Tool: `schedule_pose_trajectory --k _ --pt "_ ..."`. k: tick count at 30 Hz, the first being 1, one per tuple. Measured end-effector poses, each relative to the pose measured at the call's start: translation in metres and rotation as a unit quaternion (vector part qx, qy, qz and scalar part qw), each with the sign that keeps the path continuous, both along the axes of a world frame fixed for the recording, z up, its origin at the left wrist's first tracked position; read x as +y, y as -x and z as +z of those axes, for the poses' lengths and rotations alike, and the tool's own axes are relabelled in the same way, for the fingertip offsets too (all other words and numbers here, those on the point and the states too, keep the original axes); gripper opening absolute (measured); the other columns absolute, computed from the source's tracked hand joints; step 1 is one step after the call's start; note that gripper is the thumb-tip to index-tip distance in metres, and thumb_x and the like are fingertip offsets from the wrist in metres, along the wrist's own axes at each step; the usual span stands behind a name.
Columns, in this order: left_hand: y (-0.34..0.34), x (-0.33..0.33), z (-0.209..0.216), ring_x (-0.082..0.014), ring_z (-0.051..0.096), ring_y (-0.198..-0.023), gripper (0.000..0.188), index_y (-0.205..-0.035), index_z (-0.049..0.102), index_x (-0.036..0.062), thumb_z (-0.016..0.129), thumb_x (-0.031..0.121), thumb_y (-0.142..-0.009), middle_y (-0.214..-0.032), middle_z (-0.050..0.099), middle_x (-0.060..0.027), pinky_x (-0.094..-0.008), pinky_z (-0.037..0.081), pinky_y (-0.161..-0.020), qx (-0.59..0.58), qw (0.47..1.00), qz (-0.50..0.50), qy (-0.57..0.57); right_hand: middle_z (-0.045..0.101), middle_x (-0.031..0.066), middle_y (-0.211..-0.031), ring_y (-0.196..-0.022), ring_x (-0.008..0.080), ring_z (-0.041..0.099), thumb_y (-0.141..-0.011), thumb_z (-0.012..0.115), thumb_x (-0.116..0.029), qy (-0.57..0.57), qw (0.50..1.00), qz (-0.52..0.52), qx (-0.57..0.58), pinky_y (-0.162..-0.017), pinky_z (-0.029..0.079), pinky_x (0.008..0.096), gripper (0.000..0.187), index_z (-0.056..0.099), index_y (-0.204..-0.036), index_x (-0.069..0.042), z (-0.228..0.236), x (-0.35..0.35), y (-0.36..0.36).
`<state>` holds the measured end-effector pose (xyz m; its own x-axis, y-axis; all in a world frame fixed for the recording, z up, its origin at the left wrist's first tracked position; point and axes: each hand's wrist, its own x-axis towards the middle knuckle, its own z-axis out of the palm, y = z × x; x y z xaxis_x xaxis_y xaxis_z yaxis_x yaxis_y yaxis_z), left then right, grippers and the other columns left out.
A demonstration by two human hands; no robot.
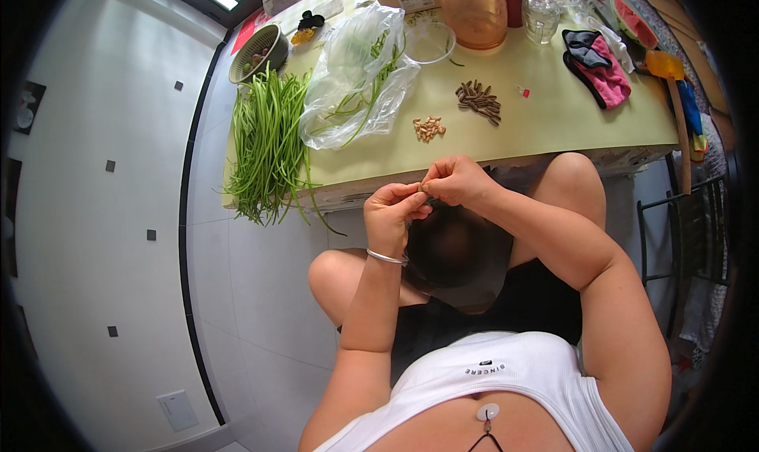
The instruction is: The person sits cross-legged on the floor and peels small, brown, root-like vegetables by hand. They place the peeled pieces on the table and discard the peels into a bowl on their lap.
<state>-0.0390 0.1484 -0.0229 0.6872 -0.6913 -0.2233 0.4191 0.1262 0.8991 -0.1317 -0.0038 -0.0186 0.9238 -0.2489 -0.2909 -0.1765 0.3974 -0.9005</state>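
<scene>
My left hand (393,207) and my right hand (457,181) meet just off the table's near edge, fingertips pinched together. Between them is a tiny brownish thing that looks like a seed, mostly covered by the fingers. On the table beyond lies a small heap of pale shelled kernels (429,128). Farther right is a larger pile of dark, long seeds in their shells (478,102), like big sunflower seeds. Below my hands, between my knees, stands a dark, wide-mouthed bin (482,282). A silver bangle (386,256) circles my left wrist.
Long green vegetable stems (273,143) hang over the table's left front edge. Beside them are a clear plastic bag (348,96) and a green basket (259,55). An orange jug (473,13), a glass (542,21) and a pink-black cloth item (598,68) stand or lie farther back.
</scene>
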Motion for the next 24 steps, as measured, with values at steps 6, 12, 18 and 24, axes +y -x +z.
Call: schedule_pose_trajectory --k 6,12,18,24 --pt "-0.004 0.001 -0.005 -0.0182 0.068 -0.062 0.012 -0.093 0.066 -0.0036 0.067 -0.006 -0.082 -0.083 0.07 -0.0148 -0.0272 0.059 -0.057 0.017 1.0 -0.018 -0.009 0.06 0.0018 -0.067 -0.052 0.0072 0.05 -0.076 0.067 -0.013 0.08 0.997 -0.008 0.01 -0.044 0.038 0.0227 0.013 0.064 -0.079 -0.001 -0.01 0.003 -0.004" --pt "0.007 -0.003 0.006 -0.0137 0.066 -0.063 0.012 -0.099 0.063 -0.0044 0.061 -0.002 -0.087 -0.079 0.068 -0.0102 -0.0239 0.056 -0.056 -0.144 0.988 -0.027 -0.055 0.059 0.0026 -0.064 -0.053 0.0081 0.052 -0.074 0.068 -0.014 0.107 0.994 0.02 0.013 -0.044 0.04 0.0233 0.014 0.065 -0.077 -0.001 -0.018 -0.003 -0.003" --pt "0.006 0.006 0.01 -0.0114 0.065 -0.065 0.006 -0.094 0.06 -0.0036 0.058 -0.003 -0.089 -0.078 0.067 -0.0085 -0.023 0.054 -0.056 -0.321 0.922 -0.145 -0.159 0.063 0.0088 -0.066 -0.058 0.0147 0.059 -0.07 0.068 -0.012 0.252 0.96 0.122 0.027 -0.054 0.048 0.0292 0.014 0.068 -0.079 -0.001 -0.016 -0.007 0.002" --pt "-0.015 0.002 0.026 -0.0092 0.062 -0.064 0.003 -0.085 0.065 -0.0025 0.065 -0.003 -0.081 -0.075 0.067 -0.0048 -0.0217 0.047 -0.058 -0.402 0.893 -0.101 -0.175 0.067 0.0121 -0.075 -0.073 0.0245 0.065 -0.065 0.066 -0.005 0.342 0.924 0.169 0.03 -0.066 0.051 0.035 0.016 0.069 -0.08 -0.003 -0.007 -0.002 0.009"
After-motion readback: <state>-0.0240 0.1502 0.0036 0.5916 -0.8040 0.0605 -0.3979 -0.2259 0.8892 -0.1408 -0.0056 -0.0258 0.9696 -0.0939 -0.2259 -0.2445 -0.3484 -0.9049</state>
